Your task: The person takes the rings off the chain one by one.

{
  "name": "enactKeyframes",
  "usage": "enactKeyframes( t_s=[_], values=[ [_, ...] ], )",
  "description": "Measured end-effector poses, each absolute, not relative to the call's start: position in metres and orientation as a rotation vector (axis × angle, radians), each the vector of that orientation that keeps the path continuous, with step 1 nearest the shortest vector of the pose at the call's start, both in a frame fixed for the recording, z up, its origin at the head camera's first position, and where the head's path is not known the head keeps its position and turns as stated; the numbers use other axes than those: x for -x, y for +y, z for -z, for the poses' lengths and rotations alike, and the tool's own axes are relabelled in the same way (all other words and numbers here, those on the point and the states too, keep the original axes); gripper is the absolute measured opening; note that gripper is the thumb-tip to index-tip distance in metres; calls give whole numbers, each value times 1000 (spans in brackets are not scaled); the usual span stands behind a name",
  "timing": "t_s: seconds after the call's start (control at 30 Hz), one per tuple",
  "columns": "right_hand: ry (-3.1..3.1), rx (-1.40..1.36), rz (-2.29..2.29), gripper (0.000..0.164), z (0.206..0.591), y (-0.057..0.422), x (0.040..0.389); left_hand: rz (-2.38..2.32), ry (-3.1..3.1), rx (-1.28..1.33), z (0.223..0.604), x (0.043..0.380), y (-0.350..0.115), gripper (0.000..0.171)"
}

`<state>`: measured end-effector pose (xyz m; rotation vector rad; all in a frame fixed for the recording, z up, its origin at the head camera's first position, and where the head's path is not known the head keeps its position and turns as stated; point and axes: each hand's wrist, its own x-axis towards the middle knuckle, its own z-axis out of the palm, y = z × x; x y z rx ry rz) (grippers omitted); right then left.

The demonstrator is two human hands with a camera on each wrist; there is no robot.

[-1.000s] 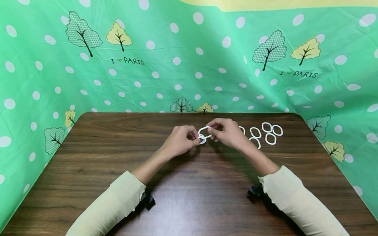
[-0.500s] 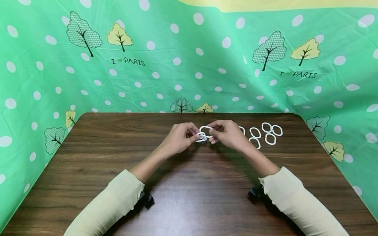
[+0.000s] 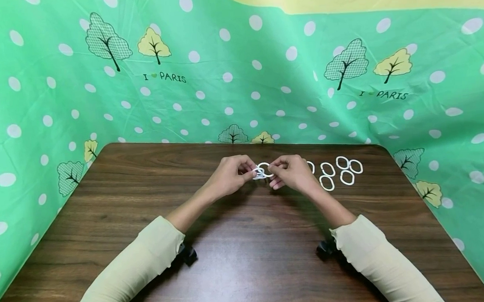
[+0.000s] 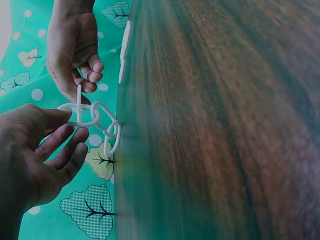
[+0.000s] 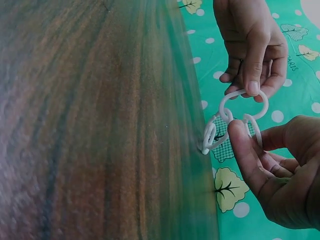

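White plastic chain links join the two hands above the far middle of the table. My left hand (image 3: 231, 176) pinches an end link (image 5: 267, 104) of a short chain between thumb and fingers. More linked white chain links (image 4: 111, 129) dangle from that link. In the right wrist view, my right hand (image 5: 287, 175) pinches another white chain link (image 5: 257, 134) between thumb and index finger. This link has a gap in its side and meets the left hand's link; whether it is fully hooked through cannot be told. Fingers hide parts of both links.
Several loose white chain links (image 3: 327, 170) lie flat on the dark wooden table (image 3: 247, 260), to the right of the right hand. A green dotted cloth (image 3: 206, 89) with printed trees hangs behind the table and at both sides.
The right hand's link has shifted and now overlaps the left hand's link. The left hand has risen slightly with the hanging chain. The loose links have stayed in place.
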<state>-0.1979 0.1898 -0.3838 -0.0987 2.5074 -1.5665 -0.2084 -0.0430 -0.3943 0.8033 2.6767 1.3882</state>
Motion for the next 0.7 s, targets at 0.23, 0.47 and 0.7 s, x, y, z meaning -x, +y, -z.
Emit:
enactKeyframes(
  t_s=[0.23, 0.47, 0.7],
  values=[
    [2491, 69, 1589, 26, 385, 189, 198, -1394, 2665, -816, 393, 207, -44, 6],
    [2477, 46, 1589, 29, 386, 191, 198, -1392, 2638, -825, 393, 206, -43, 11],
    [2449, 3, 1597, 28, 387, 192, 199, -1407, 2628, -822, 392, 205, -42, 9]
  ],
)
